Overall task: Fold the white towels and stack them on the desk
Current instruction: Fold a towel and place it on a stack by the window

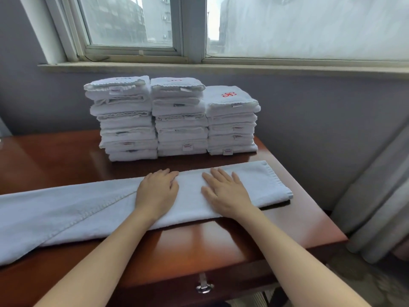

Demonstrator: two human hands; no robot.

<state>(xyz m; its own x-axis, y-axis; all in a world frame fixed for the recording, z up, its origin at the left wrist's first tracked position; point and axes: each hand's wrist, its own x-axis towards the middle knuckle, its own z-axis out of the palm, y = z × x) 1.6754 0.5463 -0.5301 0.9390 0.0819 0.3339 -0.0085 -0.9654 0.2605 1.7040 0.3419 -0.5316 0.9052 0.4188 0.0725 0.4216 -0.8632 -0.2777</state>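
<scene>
Left hand (pixel 158 191): palm down on the towel (pixel 77 213), fingers loose, tips at its far edge; grips nothing.
Right hand (pixel 225 191): just right of the left one, flat, fingers spread and straight, pressing the cloth.
Towel: a long narrow folded strip on the tabletop (pixel 221 240), under both hands.
Key relation: long axis runs left to right. The right end lies close to the right hand. The much longer part stretches left of the left hand and out of view.
Judgement: the next fold is probably end to end, and the left hand is nearer the long part.
Stacks: left stack (pixel 126 120), middle stack (pixel 180 118) and lower right stack (pixel 232 122), touching in a row, just beyond the towel's far edge.
In the way: nothing lies on the strip; the stacks crowd the far side.
Around: window (pixel 132 23) far, curtain (pixel 376 196) right, drawer handle (pixel 204 286) near.
</scene>
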